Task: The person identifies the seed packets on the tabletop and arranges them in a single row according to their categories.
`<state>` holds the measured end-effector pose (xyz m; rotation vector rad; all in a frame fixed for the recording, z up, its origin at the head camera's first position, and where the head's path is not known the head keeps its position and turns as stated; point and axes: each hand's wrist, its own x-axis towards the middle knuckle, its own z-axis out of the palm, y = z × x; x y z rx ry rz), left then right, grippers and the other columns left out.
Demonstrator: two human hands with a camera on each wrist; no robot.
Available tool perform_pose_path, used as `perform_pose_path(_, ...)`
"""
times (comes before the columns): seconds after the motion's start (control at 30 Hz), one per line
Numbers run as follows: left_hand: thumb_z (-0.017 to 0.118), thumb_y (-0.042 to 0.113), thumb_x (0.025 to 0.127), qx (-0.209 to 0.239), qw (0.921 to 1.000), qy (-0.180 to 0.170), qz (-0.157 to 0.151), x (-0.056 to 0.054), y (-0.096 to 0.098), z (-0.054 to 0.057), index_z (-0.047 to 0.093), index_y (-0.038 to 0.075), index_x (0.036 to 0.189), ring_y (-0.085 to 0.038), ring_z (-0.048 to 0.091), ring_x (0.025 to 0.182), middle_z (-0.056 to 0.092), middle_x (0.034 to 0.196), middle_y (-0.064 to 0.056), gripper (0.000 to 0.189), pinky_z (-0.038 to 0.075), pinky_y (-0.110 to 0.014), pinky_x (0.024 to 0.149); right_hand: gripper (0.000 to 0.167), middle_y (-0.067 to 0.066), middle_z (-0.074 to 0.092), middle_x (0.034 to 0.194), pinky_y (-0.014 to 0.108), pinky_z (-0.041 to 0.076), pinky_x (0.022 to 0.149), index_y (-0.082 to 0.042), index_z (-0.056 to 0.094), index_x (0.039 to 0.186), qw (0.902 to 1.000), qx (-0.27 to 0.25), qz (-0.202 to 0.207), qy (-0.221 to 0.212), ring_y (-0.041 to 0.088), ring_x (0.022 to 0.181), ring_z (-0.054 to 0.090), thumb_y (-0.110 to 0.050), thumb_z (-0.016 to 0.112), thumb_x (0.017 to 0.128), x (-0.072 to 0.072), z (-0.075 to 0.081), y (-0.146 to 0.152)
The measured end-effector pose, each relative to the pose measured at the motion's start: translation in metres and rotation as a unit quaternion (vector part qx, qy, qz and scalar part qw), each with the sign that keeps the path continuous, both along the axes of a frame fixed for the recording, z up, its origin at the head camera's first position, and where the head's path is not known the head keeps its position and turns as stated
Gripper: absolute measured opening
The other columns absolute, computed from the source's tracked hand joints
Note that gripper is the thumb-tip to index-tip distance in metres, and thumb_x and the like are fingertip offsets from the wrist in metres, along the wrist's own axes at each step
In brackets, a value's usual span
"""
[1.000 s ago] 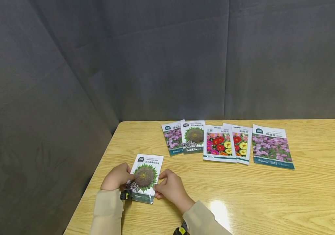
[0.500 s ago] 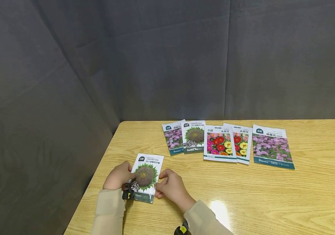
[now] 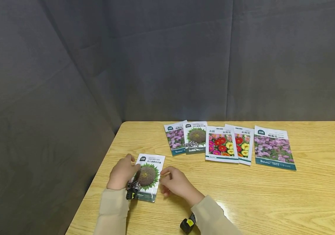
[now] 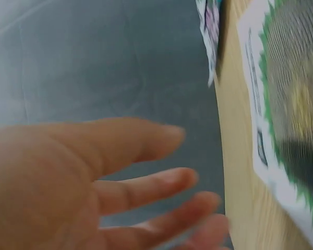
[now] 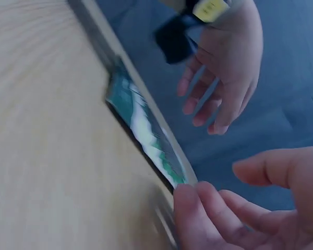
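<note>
A seed packet with a sunflower head printed on it (image 3: 148, 178) lies face up on the wooden table, at the left. Over its left edge is my left hand (image 3: 122, 172), which in the left wrist view (image 4: 57, 182) has straight, spread fingers and nothing in them. My right hand (image 3: 179, 186) is beside the packet's right edge. The right wrist view shows its thumb apart from the fingers (image 5: 250, 208) and nothing pinched between them; the fingertips are close to the edge of the packet (image 5: 143, 127), and whether they touch it I cannot tell.
Along the back lie a purple-flower packet (image 3: 175, 138), partly under another sunflower packet (image 3: 196, 137). Two overlapping packets of red and yellow flowers (image 3: 221, 143) follow, then a larger purple-flower packet (image 3: 274, 148). Grey cloth (image 3: 167, 65) hangs behind and at the left.
Both hands have let go of the sunflower packet's side edges. The left has risen slightly up and away, the right has drawn back to the right. The packet lies nearly as before.
</note>
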<state>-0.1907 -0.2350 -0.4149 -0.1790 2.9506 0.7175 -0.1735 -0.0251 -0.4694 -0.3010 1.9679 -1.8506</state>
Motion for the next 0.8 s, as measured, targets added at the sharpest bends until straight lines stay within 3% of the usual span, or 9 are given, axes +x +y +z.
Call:
perform_pose_path(0.07, 0.065, 0.019, 0.098, -0.010, 0.9978, 0.066, 0.001, -0.001, 0.008, 0.001, 0.062, -0.004, 0.120, -0.022, 0.050, 0.057, 0.064, 0.091, -0.017, 0.031, 0.041, -0.037, 0.053, 0.029, 0.018, 0.066, 0.084, 0.036, 0.058, 0.060, 0.008, 0.055, 0.125, 0.9997, 0.004, -0.017, 0.017, 0.020, 0.062, 0.063, -0.005, 0.058, 0.099, -0.005, 0.003, 0.006)
perform_pose_path(0.17, 0.068, 0.016, 0.097, -0.006, 0.9883, 0.153, -0.003, -0.002, 0.022, -0.001, 0.067, -0.002, 0.113, -0.025, 0.056, 0.062, 0.064, 0.098, -0.020, 0.024, 0.046, -0.039, 0.055, 0.027, 0.019, 0.066, 0.092, 0.038, 0.059, 0.068, 0.008, 0.060, 0.121, 0.9970, 0.002, -0.071, 0.030, 0.026, 0.074, 0.067, -0.005, 0.059, 0.097, -0.014, 0.007, 0.015)
perform_pose_path(0.23, 0.069, 0.014, 0.096, 0.004, 0.9804, 0.197, -0.012, -0.003, 0.033, -0.003, 0.069, -0.001, 0.110, -0.025, 0.059, 0.068, 0.065, 0.101, -0.020, 0.020, 0.049, -0.039, 0.056, 0.026, 0.020, 0.066, 0.097, 0.039, 0.059, 0.074, 0.009, 0.061, 0.120, 0.9925, -0.011, -0.120, 0.023, 0.029, 0.081, 0.068, -0.004, 0.058, 0.097, -0.019, 0.009, 0.022)
perform_pose_path(0.33, 0.068, 0.015, 0.097, 0.026, 0.9714, 0.234, -0.026, -0.006, 0.050, -0.003, 0.070, 0.000, 0.110, -0.029, 0.064, 0.079, 0.065, 0.107, -0.021, 0.019, 0.054, -0.041, 0.062, 0.030, 0.024, 0.064, 0.108, 0.041, 0.059, 0.081, 0.010, 0.057, 0.125, 0.9789, -0.051, -0.197, -0.007, 0.029, 0.088, 0.067, -0.003, 0.054, 0.099, -0.026, 0.011, 0.033)
perform_pose_path(0.43, 0.067, 0.017, 0.099, 0.055, 0.9681, 0.242, -0.036, -0.010, 0.065, -0.003, 0.070, 0.002, 0.113, -0.031, 0.065, 0.092, 0.063, 0.113, -0.021, 0.021, 0.056, -0.043, 0.070, 0.041, 0.028, 0.057, 0.125, 0.039, 0.058, 0.088, 0.011, 0.046, 0.139, 0.9622, -0.108, -0.242, -0.061, 0.028, 0.097, 0.065, -0.005, 0.050, 0.101, -0.030, 0.013, 0.043)
perform_pose_path(0.6, 0.063, 0.017, 0.101, 0.089, 0.9717, 0.211, -0.059, -0.022, 0.091, -0.002, 0.066, 0.001, 0.124, -0.033, 0.063, 0.100, 0.058, 0.123, -0.023, 0.028, 0.056, -0.044, 0.075, 0.057, 0.030, 0.038, 0.146, 0.036, 0.053, 0.098, 0.011, 0.028, 0.152, 0.9376, -0.195, -0.251, -0.140, 0.035, 0.124, 0.052, -0.005, 0.045, 0.099, -0.033, 0.014, 0.051)
perform_pose_path(0.8, 0.063, 0.014, 0.100, 0.119, 0.9722, 0.183, -0.085, -0.047, 0.124, -0.004, 0.063, 0.000, 0.129, -0.034, 0.062, 0.103, 0.056, 0.128, -0.023, 0.033, 0.054, -0.047, 0.086, 0.062, 0.035, 0.015, 0.157, 0.043, 0.036, 0.115, 0.013, 0.014, 0.154, 0.9016, -0.299, -0.265, -0.167, 0.044, 0.145, 0.030, -0.001, 0.038, 0.098, -0.036, 0.011, 0.055)
